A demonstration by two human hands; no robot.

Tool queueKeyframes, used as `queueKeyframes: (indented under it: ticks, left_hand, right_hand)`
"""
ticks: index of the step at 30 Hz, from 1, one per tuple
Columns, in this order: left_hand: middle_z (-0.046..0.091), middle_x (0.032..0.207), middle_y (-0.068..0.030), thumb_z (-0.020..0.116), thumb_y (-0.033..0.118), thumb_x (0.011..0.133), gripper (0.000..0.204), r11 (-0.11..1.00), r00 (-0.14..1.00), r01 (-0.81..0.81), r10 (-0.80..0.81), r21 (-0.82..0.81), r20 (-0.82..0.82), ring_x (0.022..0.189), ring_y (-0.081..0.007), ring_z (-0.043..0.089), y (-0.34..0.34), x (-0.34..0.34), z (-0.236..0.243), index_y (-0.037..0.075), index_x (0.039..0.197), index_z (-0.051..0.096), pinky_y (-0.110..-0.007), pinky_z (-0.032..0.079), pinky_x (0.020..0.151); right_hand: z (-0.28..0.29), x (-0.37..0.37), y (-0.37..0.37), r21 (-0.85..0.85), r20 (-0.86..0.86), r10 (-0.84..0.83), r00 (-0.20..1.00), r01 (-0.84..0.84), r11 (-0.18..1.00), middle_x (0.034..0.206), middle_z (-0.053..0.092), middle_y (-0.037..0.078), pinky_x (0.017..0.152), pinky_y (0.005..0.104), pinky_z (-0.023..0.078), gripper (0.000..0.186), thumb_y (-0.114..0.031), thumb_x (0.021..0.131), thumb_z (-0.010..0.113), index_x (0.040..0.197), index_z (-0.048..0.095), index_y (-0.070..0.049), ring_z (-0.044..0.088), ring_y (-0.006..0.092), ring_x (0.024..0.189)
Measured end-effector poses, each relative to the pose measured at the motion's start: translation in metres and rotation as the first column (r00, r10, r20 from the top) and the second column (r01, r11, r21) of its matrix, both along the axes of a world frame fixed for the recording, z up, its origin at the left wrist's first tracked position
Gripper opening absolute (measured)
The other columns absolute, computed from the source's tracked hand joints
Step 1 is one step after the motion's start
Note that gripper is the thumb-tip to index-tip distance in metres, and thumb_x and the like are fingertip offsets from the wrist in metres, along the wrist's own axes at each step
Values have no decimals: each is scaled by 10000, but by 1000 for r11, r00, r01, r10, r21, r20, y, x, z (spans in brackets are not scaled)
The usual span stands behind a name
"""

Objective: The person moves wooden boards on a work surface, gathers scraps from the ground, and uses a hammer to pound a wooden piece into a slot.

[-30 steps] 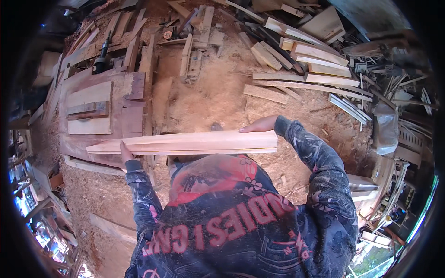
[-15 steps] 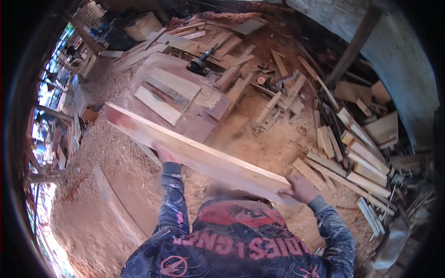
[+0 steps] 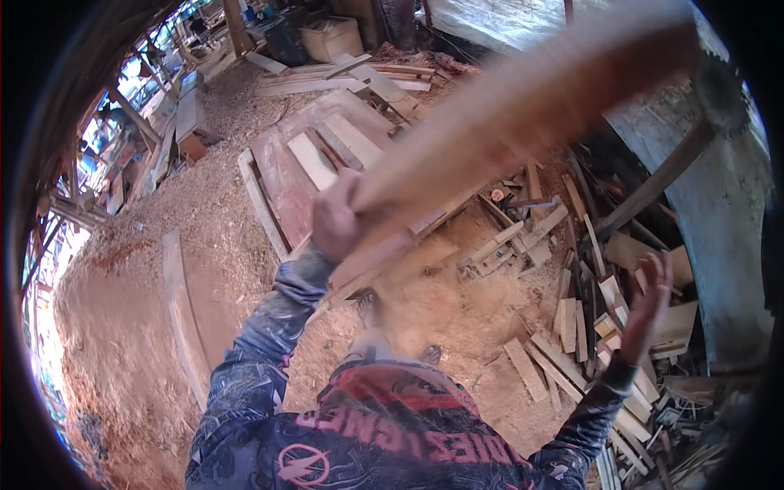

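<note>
My left hand is closed on the near end of a long wooden plank. The plank tilts up and away to the right, its far part smeared by motion, with a reddish-brown stain toward the top. My right hand is raised on the right, off the plank, fingers apart and nothing in it. Behind the left hand, two pale boards lie on a low reddish work table. The raised plank hides the table's right part.
Cut lumber is piled on the right, below a slanted wooden post. Offcuts lie beyond my feet on sawdust. A long narrow board rests on the ground at left. Farther back stand a pale box and a dark barrel.
My right hand has let go of the plank and moved right and up. My left hand has swung the plank from across my front to pointing up right. The view has shifted.
</note>
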State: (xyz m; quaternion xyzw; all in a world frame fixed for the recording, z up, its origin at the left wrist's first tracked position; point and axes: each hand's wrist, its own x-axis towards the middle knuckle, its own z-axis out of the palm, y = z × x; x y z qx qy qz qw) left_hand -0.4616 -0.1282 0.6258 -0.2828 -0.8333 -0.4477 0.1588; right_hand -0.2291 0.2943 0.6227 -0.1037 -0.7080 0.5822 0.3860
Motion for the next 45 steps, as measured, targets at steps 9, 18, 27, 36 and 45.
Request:
queueKeyframes:
  ticks: [9,18,27,36,45]
  left_hand:
    - [587,773,-73,723,639,669,598,826,843,316,-470,-468,-261,715,-258,609,44,22,-119,82,830,574,-370,480,624]
    - [565,812,-87,705,629,668,654,592,687,593,-726,-546,-41,756,-285,566,25,23,-239,49,943,581,-403,457,690]
    - [590,1141,-127,696,575,732,690,952,962,95,-12,-293,272,1029,-285,568,-29,43,-257,64,1178,567,-428,451,860]
    - [503,1329,-115,446,767,840,865,423,125,-833,-483,356,867,1182,-312,506,13,26,-384,124,1417,420,-497,454,962]
    - [636,1164,-187,688,607,794,831,697,261,-713,162,77,952,1015,-296,619,28,-35,-428,-126,1173,590,-358,460,923]
  right_hand:
    - [-47,133,6,188,435,-50,899,-37,981,1467,357,151,1104,440,336,970,-220,725,781,1507,227,-68,348,301,1360]
    - [-128,210,-76,116,774,-119,622,44,992,981,587,50,831,297,474,539,-14,607,827,1066,545,-38,579,164,900]
    - [-156,245,-124,-60,813,-50,581,168,984,1027,632,77,856,303,506,605,33,617,829,1145,535,-2,612,172,982]
    - [-193,259,-124,-425,759,101,643,372,825,1149,566,105,958,343,449,746,-158,667,850,1279,454,-1,545,241,1100]
    - [-290,207,-115,-522,758,-76,647,673,524,1132,574,98,890,338,489,511,-443,941,587,1211,526,-12,572,189,1031]
